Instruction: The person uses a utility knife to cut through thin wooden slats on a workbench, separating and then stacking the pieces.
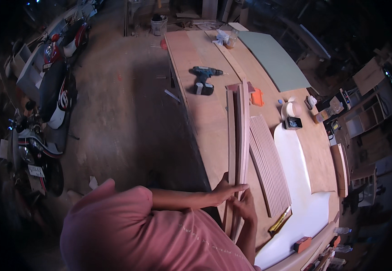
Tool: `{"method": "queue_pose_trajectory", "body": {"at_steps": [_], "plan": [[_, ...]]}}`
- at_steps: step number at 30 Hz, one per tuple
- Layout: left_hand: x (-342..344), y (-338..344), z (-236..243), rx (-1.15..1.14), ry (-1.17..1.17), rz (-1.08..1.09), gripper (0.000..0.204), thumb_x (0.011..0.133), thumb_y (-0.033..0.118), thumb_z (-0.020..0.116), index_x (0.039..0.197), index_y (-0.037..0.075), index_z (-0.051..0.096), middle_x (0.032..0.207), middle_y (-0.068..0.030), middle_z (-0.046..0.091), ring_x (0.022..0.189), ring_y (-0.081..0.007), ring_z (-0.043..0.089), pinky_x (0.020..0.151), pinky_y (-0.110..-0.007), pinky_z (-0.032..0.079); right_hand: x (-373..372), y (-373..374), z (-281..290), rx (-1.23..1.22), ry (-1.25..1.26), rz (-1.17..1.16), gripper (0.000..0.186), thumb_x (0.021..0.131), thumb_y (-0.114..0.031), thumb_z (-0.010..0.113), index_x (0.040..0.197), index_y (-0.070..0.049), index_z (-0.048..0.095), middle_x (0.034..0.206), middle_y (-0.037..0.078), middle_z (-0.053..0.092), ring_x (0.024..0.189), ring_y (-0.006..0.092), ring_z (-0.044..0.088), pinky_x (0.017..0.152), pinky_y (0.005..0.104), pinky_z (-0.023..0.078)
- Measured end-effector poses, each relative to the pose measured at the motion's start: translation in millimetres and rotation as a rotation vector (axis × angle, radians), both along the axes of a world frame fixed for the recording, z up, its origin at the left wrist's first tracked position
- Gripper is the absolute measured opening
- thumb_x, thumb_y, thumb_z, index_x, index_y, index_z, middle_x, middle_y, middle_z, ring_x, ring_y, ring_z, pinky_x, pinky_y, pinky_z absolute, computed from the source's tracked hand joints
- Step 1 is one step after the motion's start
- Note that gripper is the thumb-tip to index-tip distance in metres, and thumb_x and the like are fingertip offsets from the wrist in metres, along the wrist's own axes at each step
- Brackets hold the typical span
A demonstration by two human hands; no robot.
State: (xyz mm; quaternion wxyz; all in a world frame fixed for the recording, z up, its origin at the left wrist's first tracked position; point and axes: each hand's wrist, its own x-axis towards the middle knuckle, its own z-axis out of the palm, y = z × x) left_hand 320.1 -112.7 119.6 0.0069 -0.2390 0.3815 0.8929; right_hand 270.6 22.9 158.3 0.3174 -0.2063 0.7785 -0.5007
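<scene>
Long, narrow wooden boards stand on edge together at the near left side of the wooden workbench. My left hand is closed around them, its thumb lying across the top. Just nearer and to the right, my right hand grips the same boards from their right side. A grooved wooden panel lies flat to their right, with a yellow utility knife at its near end. Beyond the left edge of the boards rests a cordless drill.
White sheet material covers the near right of the bench, with an orange-brown block on it. Farther off are a black box, a roll of tape, an orange object and a green panel. Motorbikes stand at the left.
</scene>
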Motion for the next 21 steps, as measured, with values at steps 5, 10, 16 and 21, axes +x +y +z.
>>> {"method": "queue_pose_trajectory", "body": {"at_steps": [5,10,16,21], "plan": [[-6,-119,27,-0.009,0.088,-0.021,0.058,0.088,0.028,0.083,0.132,0.001,0.055,0.110,-0.0087,0.067,0.099,-0.0188,0.069,0.072,-0.033,0.059,-11,-106,15,0.017,0.083,-0.002,0.069,0.078,-0.021,0.082,0.133,0.003,0.049,0.112,0.013,0.066,0.105,0.0203,0.063,0.091,0.0378,0.053],[5,-246,30,0.008,-0.128,-0.050,0.046,0.088,0.029,0.083,0.116,-0.005,0.068,0.105,-0.0112,0.071,0.089,-0.0206,0.072,0.075,-0.035,0.060,2,-240,24,0.139,0.055,-0.029,0.094,0.071,-0.038,0.083,0.143,0.006,0.042,0.110,0.028,0.068,0.100,0.0349,0.069,0.086,0.0442,0.053],[-42,-340,28,0.109,-0.042,-0.012,0.040,0.091,0.022,0.081,0.118,-0.004,0.067,0.107,-0.0107,0.071,0.092,-0.0200,0.072,0.078,-0.034,0.060,-43,-333,36,0.103,0.151,0.026,0.100,0.071,-0.041,0.085,0.145,0.006,0.038,0.100,0.030,0.067,0.099,0.0432,0.069,0.084,0.0483,0.052],[-146,-410,13,0.122,0.102,0.036,0.042,0.091,0.019,0.081,0.126,0.005,0.062,0.113,-0.0048,0.067,0.103,-0.0172,0.067,0.083,-0.033,0.057,-150,-402,27,0.114,0.272,0.042,0.103,0.067,-0.044,0.091,0.146,0.002,0.044,0.103,0.021,0.064,0.091,0.0274,0.065,0.076,0.0383,0.050]]}}
